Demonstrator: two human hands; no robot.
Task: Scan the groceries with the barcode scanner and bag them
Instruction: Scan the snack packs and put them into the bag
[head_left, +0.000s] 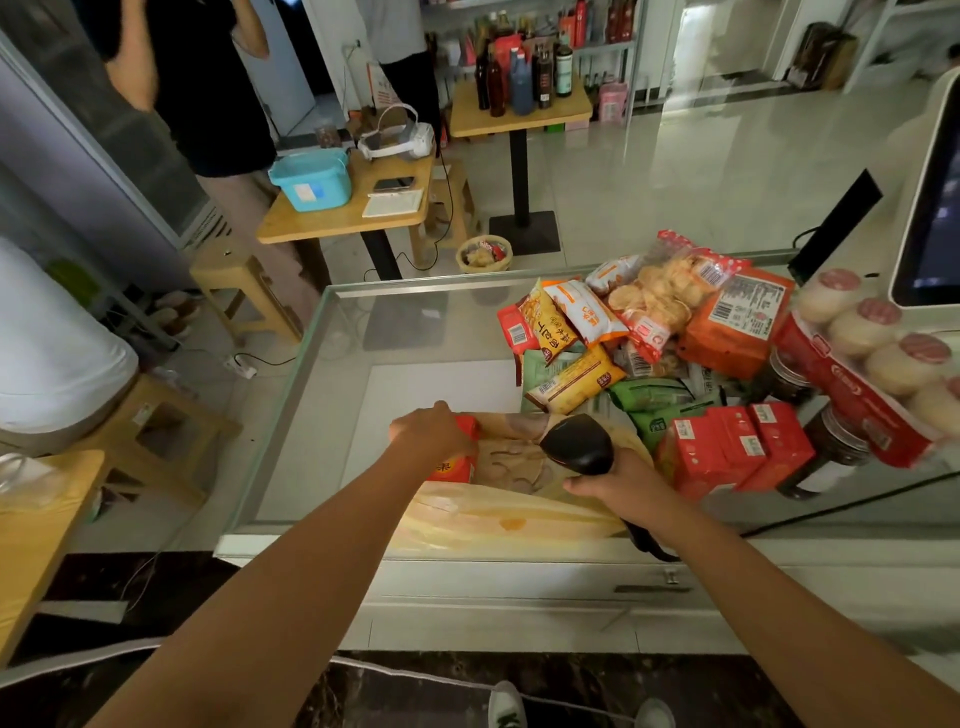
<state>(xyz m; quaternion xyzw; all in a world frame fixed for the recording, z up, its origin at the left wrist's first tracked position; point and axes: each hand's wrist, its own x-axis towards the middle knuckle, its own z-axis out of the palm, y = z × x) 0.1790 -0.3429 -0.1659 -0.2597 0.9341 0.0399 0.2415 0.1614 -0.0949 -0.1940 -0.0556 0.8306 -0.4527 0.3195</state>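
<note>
My left hand (431, 431) grips a red box (457, 465) with yellow print, its lower part down inside a yellowish translucent plastic bag (509, 514) that lies on the glass counter (332, 364). My right hand (618, 483) holds a black barcode scanner (576, 444) just right of the box, head pointing toward the bag's mouth. A heap of snack packets (597, 332) lies behind the bag, with red cartons (732, 452) at its right.
A red tray of round buns (878, 353) and dark jars (831, 447) stand at the counter's right under a white screen (930, 208). Wooden tables, stools, a blue basket (311, 179) and standing people (208, 93) lie beyond the counter's left side.
</note>
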